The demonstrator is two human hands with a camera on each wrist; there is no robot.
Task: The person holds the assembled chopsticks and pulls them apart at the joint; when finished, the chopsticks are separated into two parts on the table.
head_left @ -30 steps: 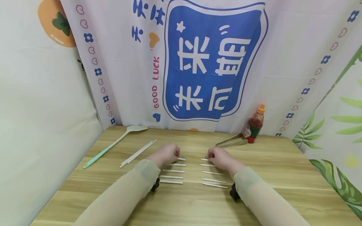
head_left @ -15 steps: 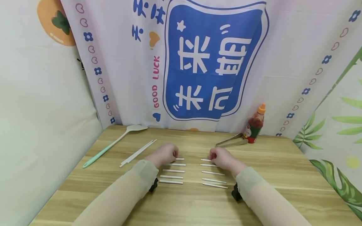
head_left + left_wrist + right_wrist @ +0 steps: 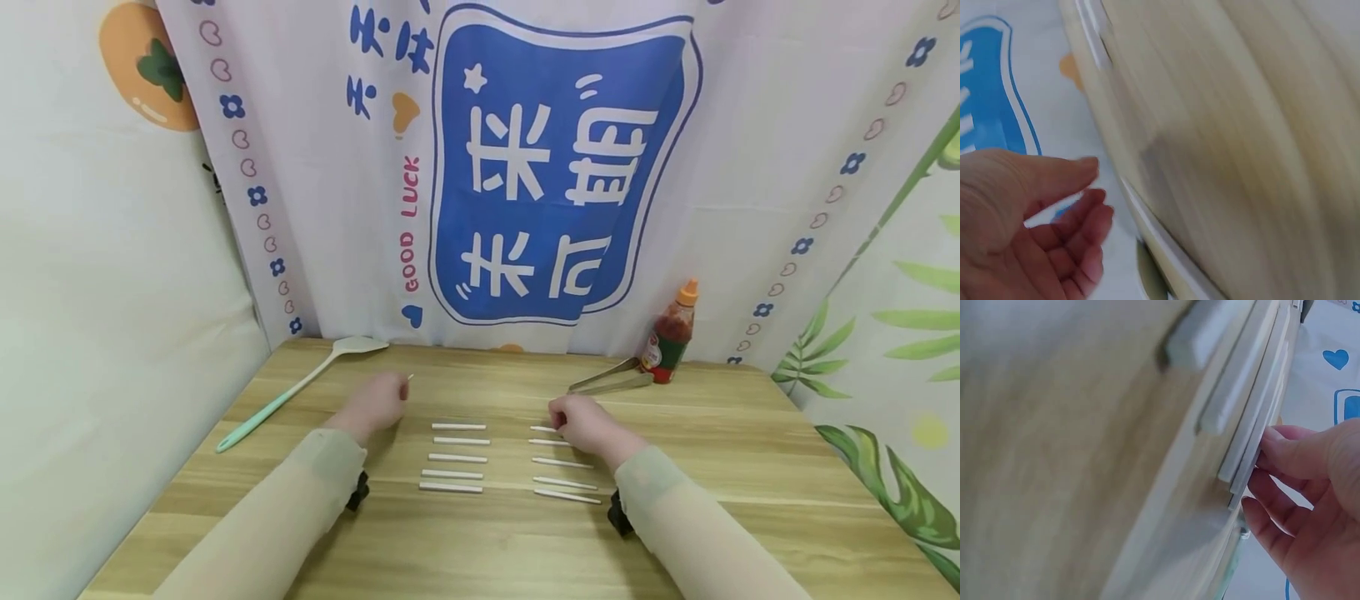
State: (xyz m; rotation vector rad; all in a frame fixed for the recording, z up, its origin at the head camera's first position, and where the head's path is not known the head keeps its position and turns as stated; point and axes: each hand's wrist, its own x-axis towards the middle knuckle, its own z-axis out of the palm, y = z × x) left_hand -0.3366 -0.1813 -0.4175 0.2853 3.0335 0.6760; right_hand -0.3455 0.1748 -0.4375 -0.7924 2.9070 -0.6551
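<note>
Several short white sticks lie in a left column point(image 3: 457, 458) and, with narrowed tips, in a right column point(image 3: 562, 463). My left hand point(image 3: 377, 400) is over the long white chopsticks at the left rear, which it mostly hides; one tip point(image 3: 410, 377) shows beyond it. The left wrist view has this hand point(image 3: 1041, 219) with thumb and fingers apart, holding nothing, beside a blurred white stick point(image 3: 1172, 250). At the farthest stick point(image 3: 542, 428) of the right column, my right hand point(image 3: 588, 425) pinches with thumb and fingertips; the right wrist view shows the hand point(image 3: 1310, 494) beside the sticks point(image 3: 1235, 381).
A spatula with a green handle point(image 3: 258, 421) lies along the wooden table's point(image 3: 495, 550) left side. Metal tongs point(image 3: 615, 383) and a red sauce bottle with an orange cap point(image 3: 670, 333) are at the right rear, before a printed curtain point(image 3: 360, 233).
My left hand has left the farthest stick of the left column and moved left to the long chopsticks. My right hand has stayed at its stick. The head view has tilted slightly.
</note>
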